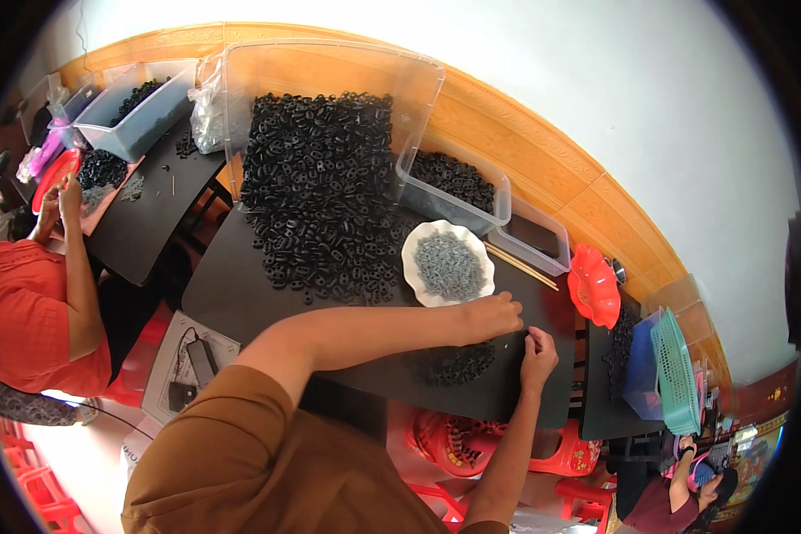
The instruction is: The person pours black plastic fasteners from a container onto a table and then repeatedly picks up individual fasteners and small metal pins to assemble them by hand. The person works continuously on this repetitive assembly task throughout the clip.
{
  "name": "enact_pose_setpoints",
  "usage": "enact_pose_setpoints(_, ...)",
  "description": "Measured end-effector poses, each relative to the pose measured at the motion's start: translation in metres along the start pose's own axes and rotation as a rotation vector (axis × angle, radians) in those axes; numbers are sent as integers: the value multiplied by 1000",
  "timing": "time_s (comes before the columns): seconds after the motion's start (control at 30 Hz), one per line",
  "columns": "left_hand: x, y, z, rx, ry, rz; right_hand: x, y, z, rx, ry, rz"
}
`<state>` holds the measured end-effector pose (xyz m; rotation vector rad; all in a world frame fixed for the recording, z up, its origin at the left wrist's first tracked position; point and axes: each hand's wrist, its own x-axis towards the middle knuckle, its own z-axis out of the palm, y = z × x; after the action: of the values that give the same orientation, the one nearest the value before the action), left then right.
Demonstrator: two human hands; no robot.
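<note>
My left hand is closed, its fingers bent together just past the near rim of a white scalloped bowl. Small grey translucent pieces fill that bowl. My right hand is curled with thumb and fingertips pinched, a short gap away near the table's right edge. Whatever lies between the fingers of either hand is too small to make out. Below my left forearm, a low pile of small black parts rests on the dark table, partly hidden by the arm.
A large clear bin spills black two-holed parts across the table. Behind the bowl are a smaller clear box, chopsticks and a red scalloped dish. People work at tables left and right. Red stools stand below.
</note>
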<state>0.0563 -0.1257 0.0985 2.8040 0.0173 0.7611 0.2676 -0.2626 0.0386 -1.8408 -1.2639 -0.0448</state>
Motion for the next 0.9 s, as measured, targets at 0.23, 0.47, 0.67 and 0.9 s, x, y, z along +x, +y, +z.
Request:
enact_pose_setpoints(0.23, -143, 6, -65, -275, 83, -191, -13, 5, -10, 177, 148, 82)
enact_pose_setpoints(0.47, -183, 11, -71, -321, 29, -311, -27, 17, -33, -13, 148, 199)
enact_pose_setpoints(0.67, -186, 9, -72, -216, 19, -386, -30, -11, -33, -154, 6, 141)
enact_pose_setpoints(0.9, -182, 14, -78, -150, -91, -456, -35, -18, -32, -160, -79, 77)
